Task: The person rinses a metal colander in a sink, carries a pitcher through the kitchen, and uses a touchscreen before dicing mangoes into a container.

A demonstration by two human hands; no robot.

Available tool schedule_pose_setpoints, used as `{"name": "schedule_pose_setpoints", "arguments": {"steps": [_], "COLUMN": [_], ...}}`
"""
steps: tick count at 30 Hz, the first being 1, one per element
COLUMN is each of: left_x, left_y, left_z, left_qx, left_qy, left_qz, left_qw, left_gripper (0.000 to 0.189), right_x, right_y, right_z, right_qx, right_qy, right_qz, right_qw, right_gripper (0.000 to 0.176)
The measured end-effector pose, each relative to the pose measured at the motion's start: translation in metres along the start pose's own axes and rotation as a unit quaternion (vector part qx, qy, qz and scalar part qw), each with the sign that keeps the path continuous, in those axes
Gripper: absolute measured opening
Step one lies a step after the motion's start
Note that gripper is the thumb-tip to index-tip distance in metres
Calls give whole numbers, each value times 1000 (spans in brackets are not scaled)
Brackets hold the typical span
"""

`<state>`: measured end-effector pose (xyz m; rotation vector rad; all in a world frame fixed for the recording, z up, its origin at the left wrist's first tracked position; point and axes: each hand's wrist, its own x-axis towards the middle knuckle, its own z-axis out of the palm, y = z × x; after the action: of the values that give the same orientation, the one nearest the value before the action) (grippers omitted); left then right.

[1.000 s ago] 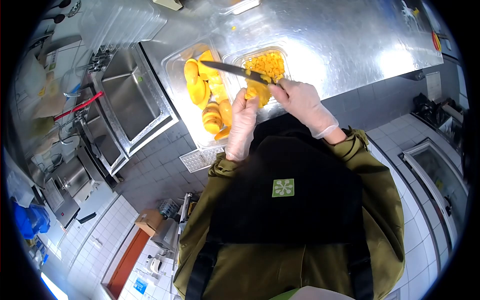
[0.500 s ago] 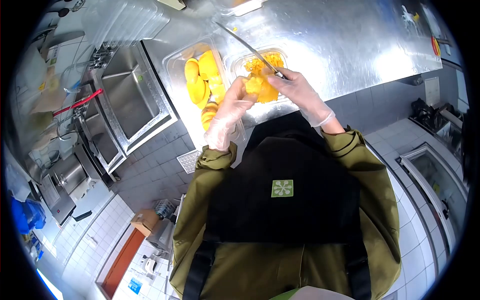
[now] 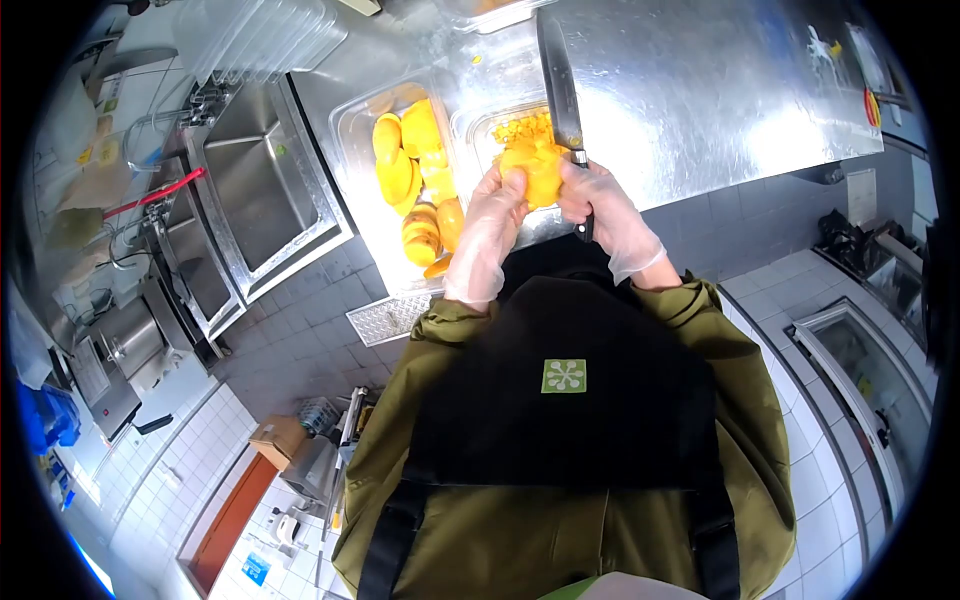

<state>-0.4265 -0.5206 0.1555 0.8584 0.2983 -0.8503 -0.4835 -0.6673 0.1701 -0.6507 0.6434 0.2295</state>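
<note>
Both of my hands wear thin clear gloves. My left hand (image 3: pixel 487 232) grips a yellow mango half (image 3: pixel 533 168) over the counter edge. My right hand (image 3: pixel 601 208) holds a knife (image 3: pixel 560 82) by its dark handle, with the blade pointing away from me across the mango. Under the fruit stands a clear tub of diced mango (image 3: pixel 513 128). Left of it a larger clear tub (image 3: pixel 352 150) holds several peeled mango halves (image 3: pixel 412 160).
A steel counter (image 3: pixel 700 80) stretches to the right. A double steel sink (image 3: pixel 255 190) lies to the left, with a stack of clear tubs (image 3: pixel 255 35) beyond it. Grey floor tiles and a drain grate (image 3: pixel 388 317) are below.
The knife swung from lying leftward across the tubs to pointing straight away from me. My left hand turned the mango and both hands came together over it.
</note>
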Motion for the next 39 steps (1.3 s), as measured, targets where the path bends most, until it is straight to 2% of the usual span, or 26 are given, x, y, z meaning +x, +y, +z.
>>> {"name": "schedule_pose_setpoints", "arguments": {"steps": [1,3,6,7,9,12,15,19,24,27,30,39], "left_x": [1,1,-4,-8,-14,-26,-27,-15,-19,-17,-16,-18], "left_y": [0,-1,5,7,13,20,19,7,11,8,1,-14], "left_z": [1,3,10,14,22,42,46,29,41,36,34,28], "left_qx": [-16,53,151,182,168,127,120,170,129,135,150,267], "left_qy": [8,37,88,107,131,158,166,125,152,158,170,162], "left_qz": [3,28,77,95,103,115,126,163,163,166,178,208], "left_qw": [1000,998,982,973,972,972,971,964,966,964,958,927], "left_gripper": [34,33,37,39,39,39,37,35,30,29,27,17], "right_x": [0,-2,-15,-18,-26,-38,-41,-39,-38,-39,-35,-14], "right_y": [2,3,-12,-12,-12,-10,-4,0,-3,2,8,13], "right_z": [-2,-2,6,1,-13,-14,-16,-16,-17,-16,-10,10], "right_qx": [-26,-77,-262,-293,-352,-478,-574,-610,-642,-674,-710,-720], "right_qy": [-1,-2,102,82,42,48,42,73,59,100,139,178], "right_qz": [-13,-40,-105,-119,-145,-131,-157,-195,-190,-246,-255,-254], "right_qw": [1000,996,954,945,924,867,803,764,740,690,642,621], "right_gripper": [17,21,27,29,33,33,45,40,37,32,28,27]}}
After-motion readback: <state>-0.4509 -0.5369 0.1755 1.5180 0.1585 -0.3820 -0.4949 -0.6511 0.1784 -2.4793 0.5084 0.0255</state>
